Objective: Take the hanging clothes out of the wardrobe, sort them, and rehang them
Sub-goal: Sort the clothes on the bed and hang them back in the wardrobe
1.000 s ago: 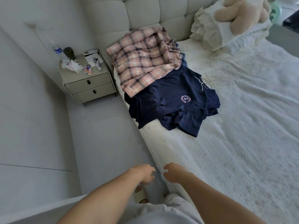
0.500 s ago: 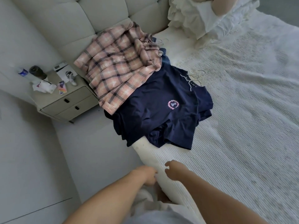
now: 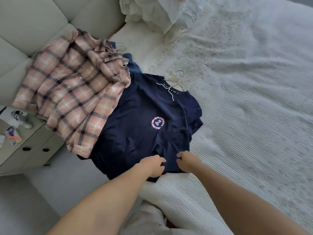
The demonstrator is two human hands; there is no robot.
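Navy tee (image 3: pixel 144 119) on bed (image 3: pixel 254 116), beside plaid shirt (image 3: pixel 71 92). Left hand (image 3: pixel 153 167), right hand (image 3: pixel 187 162) spread at hem, holding nothing. Sorting step. Next: pinch hem, lift.

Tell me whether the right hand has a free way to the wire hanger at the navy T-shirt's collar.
Probably yes. The right hand hovers empty at the hem of the navy T-shirt, and only flat fabric lies between it and the wire hanger, which pokes out uncovered at the collar. It would take a long forward reach.
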